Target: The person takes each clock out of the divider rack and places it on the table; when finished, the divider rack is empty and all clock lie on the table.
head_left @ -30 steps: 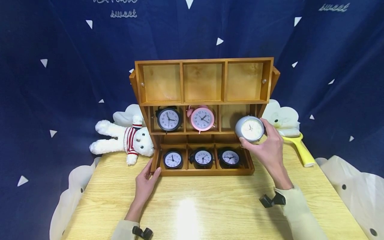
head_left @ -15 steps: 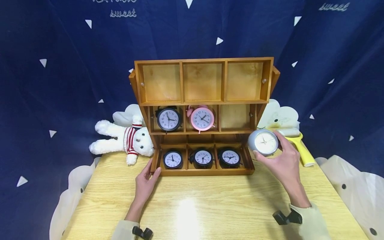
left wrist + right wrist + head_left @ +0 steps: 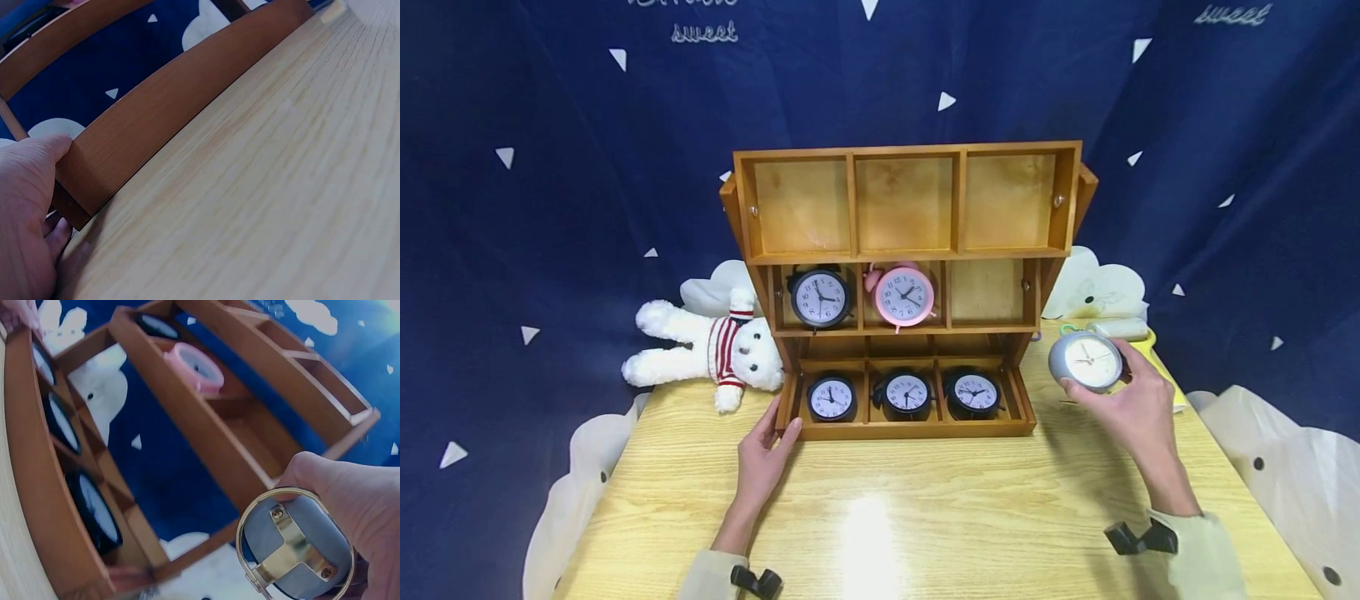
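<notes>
My right hand [image 3: 1142, 408] grips a grey alarm clock [image 3: 1086, 361] in the air to the right of the wooden tiered shelf [image 3: 910, 430]. In the right wrist view, the grey clock [image 3: 300, 540] shows a gold ring and bracket. My left hand [image 3: 765, 454] holds the front left corner of the shelf's bottom tier, its thumb on the front board [image 3: 162, 106] in the left wrist view. A black clock [image 3: 821, 298] and a pink clock [image 3: 904, 297] stand in the middle tier. Several black clocks, one being the right-hand clock [image 3: 974, 393], fill the bottom tier.
The top tier [image 3: 904, 257] and the middle tier's right compartment [image 3: 987, 292] show bare wood. A white plush toy [image 3: 718, 350] lies left of the shelf on the wooden table [image 3: 955, 508]. Behind my right hand is a yellow-handled lint roller [image 3: 1150, 346], partly hidden.
My right hand has carried the grey clock away from the middle tier's right compartment, rightward and down. My left hand has stayed at the shelf's corner.
</notes>
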`<state>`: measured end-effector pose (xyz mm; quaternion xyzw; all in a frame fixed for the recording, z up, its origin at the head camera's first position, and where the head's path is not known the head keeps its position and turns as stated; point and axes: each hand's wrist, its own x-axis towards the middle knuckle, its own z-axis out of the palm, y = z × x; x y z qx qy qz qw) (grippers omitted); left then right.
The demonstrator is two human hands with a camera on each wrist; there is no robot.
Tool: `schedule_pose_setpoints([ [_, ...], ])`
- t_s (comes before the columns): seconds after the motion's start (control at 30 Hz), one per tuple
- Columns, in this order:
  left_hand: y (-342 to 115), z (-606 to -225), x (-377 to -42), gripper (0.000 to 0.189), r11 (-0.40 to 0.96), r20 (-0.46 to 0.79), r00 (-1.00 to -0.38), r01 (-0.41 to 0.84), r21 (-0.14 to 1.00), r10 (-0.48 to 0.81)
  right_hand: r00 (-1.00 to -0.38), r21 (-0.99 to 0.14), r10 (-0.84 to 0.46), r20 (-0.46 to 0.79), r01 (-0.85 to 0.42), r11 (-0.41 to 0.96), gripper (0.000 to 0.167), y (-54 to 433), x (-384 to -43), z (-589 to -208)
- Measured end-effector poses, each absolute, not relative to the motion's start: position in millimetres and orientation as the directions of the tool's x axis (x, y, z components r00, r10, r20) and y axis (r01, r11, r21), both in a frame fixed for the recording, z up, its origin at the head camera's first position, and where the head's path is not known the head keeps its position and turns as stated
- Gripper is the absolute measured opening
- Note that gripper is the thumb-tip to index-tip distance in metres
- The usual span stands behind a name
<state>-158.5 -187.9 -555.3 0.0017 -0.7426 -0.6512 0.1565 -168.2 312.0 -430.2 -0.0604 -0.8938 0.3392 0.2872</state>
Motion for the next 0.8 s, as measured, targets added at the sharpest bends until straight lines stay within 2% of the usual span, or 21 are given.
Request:
schedule_pose_setpoints([
  [0.37, -188, -555, -157, 0.059, 0.168, 0.234, -0.952, 0.202, 0.965, -0.198, -0.885, -0.626, 0.312, 0.345, 0.031, 0.779, 0.078, 355, -192, -471],
  [0.57, -188, -556, -157, 0.059, 0.173, 0.234, -0.952, 0.201, 0.964, -0.197, -0.897, -0.612, 0.316, 0.309, 0.067, 0.788, 0.081, 379, -206, -492],
  [0.8, -188, -555, -159, 0.059, 0.166, 0.238, -0.950, 0.207, 0.964, -0.200, -0.918, -0.607, 0.318, 0.237, 0.116, 0.786, 0.089, 394, -220, -504],
])
